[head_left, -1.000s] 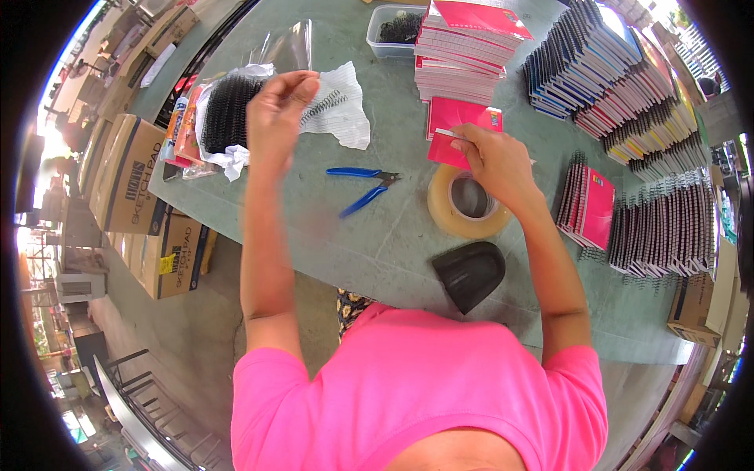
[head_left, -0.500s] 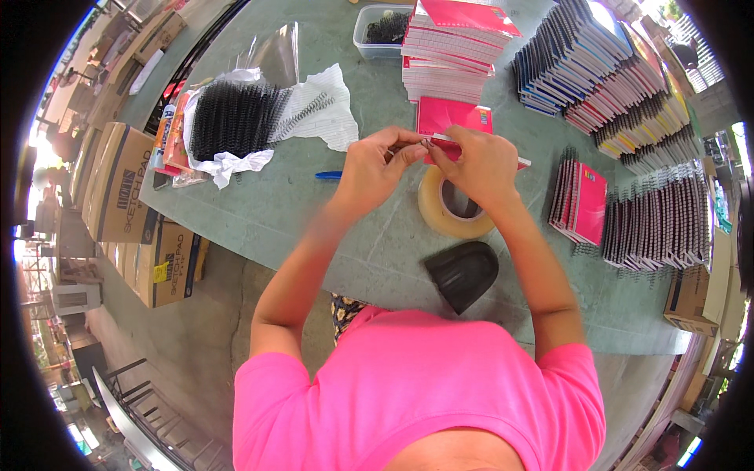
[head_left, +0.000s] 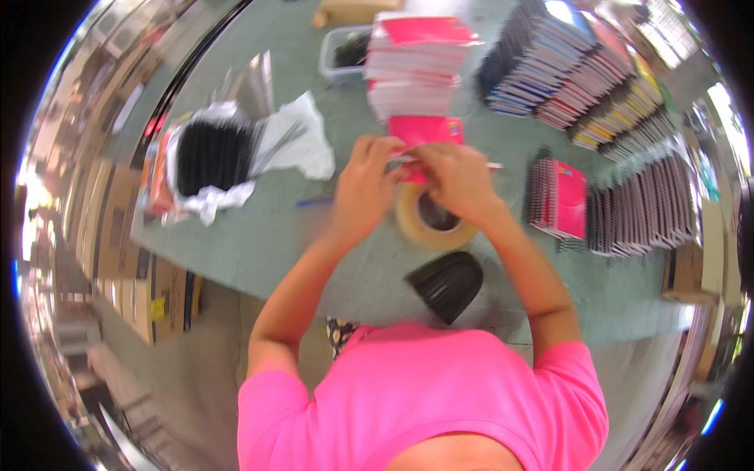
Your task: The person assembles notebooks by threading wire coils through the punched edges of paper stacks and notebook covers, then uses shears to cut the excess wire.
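Note:
Both my hands meet over the table at a small red-covered notebook (head_left: 414, 174), whose edge faces me. My left hand (head_left: 366, 184) is closed with thumb and fingers pinched at its left end. Curled over the middle, my right hand (head_left: 455, 179) grips it, and a white tip sticks out to the right. Motion blur and the fingers hide what exactly lies between the fingertips. Just beyond lies another red cover (head_left: 424, 128), in front of a tall stack of red-covered pads (head_left: 412, 67). A large tape roll (head_left: 410, 218) lies right below my hands.
A black ribbed plastic piece (head_left: 448, 286) lies nearer me. At left are black spiral coils (head_left: 212, 157) on white paper and a blue pen (head_left: 314, 202). A clear tub (head_left: 338, 74) stands at the back. Spiral notebooks (head_left: 640, 208) fill the right side; cartons (head_left: 122, 220) stand beyond the left edge.
The view has shifted, so the table's things appear farther left and mostly lower. My hands stay together at the notebook, and my left fingers sit slightly farther from the right ones.

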Demonstrator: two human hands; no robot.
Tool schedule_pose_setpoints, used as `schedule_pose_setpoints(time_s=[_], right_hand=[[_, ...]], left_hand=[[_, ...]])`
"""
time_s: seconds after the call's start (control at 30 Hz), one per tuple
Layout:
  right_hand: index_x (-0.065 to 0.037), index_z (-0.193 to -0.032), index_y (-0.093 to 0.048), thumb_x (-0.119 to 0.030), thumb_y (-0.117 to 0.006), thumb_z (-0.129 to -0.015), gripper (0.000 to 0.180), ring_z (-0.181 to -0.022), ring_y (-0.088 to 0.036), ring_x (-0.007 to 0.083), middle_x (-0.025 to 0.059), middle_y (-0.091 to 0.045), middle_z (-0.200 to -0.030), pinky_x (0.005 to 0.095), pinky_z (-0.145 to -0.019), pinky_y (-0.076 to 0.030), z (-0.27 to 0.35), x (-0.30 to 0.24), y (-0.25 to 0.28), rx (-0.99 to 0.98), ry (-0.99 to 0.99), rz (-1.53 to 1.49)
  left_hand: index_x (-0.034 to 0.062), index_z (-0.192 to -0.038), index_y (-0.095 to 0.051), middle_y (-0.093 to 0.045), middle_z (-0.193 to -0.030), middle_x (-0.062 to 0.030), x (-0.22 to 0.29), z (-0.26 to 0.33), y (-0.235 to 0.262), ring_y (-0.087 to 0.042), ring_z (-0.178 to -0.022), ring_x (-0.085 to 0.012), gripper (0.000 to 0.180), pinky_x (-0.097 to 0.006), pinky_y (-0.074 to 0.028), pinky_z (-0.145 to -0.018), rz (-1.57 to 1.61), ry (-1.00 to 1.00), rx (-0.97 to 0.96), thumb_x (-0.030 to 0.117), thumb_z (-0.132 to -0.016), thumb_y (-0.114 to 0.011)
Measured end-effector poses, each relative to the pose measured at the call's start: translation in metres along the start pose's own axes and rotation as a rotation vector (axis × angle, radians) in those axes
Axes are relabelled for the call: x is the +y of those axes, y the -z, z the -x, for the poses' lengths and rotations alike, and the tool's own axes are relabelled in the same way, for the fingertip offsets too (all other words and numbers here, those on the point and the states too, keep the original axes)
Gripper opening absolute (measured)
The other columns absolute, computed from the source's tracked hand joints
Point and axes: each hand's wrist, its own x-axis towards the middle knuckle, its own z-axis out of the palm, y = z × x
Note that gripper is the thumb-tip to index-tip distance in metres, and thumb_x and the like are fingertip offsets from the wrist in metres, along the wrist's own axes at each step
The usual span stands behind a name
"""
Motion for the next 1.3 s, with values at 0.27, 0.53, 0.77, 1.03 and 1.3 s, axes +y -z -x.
schedule_pose_setpoints(time_s=[0.27, 0.53, 0.77, 1.03, 1.3], right_hand=[[-0.011, -0.091, -0.06, -0.024, -0.061, -0.081, 0.016, -0.075, -0.063, 0.0283, 0.0069, -0.063, -0.079, 0.0406, -0.06, -0.047, -0.007, -0.003, -0.004, 0.055, -0.053, -0.177], [-0.012, -0.103, -0.054, -0.032, -0.056, -0.086, 0.026, -0.072, -0.063, 0.0284, 0.008, -0.063, -0.075, 0.0401, -0.057, -0.046, -0.007, -0.004, 0.001, -0.132, -0.149, -0.135], [-0.012, -0.102, -0.053, -0.03, -0.056, -0.087, 0.024, -0.067, -0.062, 0.0294, 0.0082, -0.063, -0.074, 0.0409, -0.055, -0.045, -0.007, -0.003, -0.004, 0.008, -0.023, -0.143], [-0.009, -0.087, -0.057, -0.029, -0.054, -0.087, 0.021, -0.07, -0.063, 0.0313, 0.012, -0.063, -0.075, 0.0427, -0.058, -0.046, -0.007, -0.001, -0.007, -0.09, -0.133, -0.213], [-0.008, -0.095, -0.057, -0.026, -0.058, -0.085, 0.021, -0.077, -0.063, 0.031, 0.0124, -0.063, -0.076, 0.043, -0.064, -0.047, -0.01, -0.001, -0.011, 0.09, 0.022, -0.213]], left_hand=[[0.0002, -0.09, -0.063, -0.059, -0.074, -0.0082, 0.003, -0.028, 0.032, -0.054, -0.061, -0.0145, 0.015, -0.029, -0.044, -0.057, 0.028, -0.102, -0.311, 0.007, -0.078, -0.066], [-0.0012, -0.096, -0.062, -0.06, -0.079, -0.0104, -0.011, -0.029, 0.049, -0.054, -0.065, -0.0143, 0.02, -0.028, -0.043, -0.059, -0.008, 0.238, -0.534, 0.012, -0.081, -0.063], [-0.0006, -0.096, -0.061, -0.058, -0.079, -0.0143, -0.01, -0.03, 0.039, -0.055, -0.066, -0.0272, 0.021, -0.034, -0.045, -0.064, -0.015, 0.012, -0.415, 0.009, -0.077, -0.065], [0.0064, -0.102, -0.06, -0.056, -0.097, -0.0161, 0.011, 0.005, 0.039, -0.052, -0.095, -0.0338, 0.034, -0.043, -0.041, -0.08, -0.377, -0.33, -0.335, 0.012, -0.07, -0.07], [0.0065, -0.125, -0.047, -0.048, -0.108, -0.0181, -0.058, 0.064, 0.087, -0.048, -0.101, -0.0352, 0.073, -0.045, -0.039, -0.088, -0.552, 0.036, -0.797, 0.022, -0.06, -0.077]])
